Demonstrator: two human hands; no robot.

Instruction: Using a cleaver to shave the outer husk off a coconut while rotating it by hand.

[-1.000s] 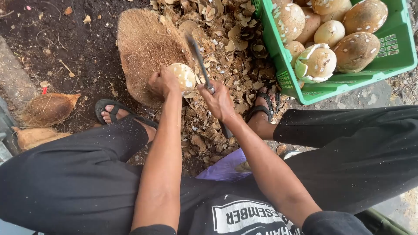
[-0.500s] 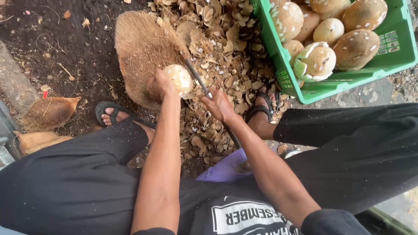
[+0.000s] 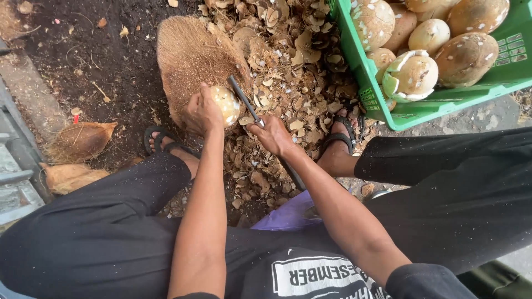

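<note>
Blade (image 3: 244, 102) has swung down since 1 s ago, now touching nut (image 3: 226, 104) | left hand (image 3: 203, 112) clamped on nut, atop block (image 3: 191, 58) | right hand (image 3: 272, 134) clenched on handle, right of nut, blade's long axis slanting up-left | shell chips (image 3: 288, 83) beside block, crate (image 3: 438, 102) further right

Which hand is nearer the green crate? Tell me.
Right. The right hand, gripping the knife, sits closer to the green crate; the left hand holds the coconut farther away.
</note>
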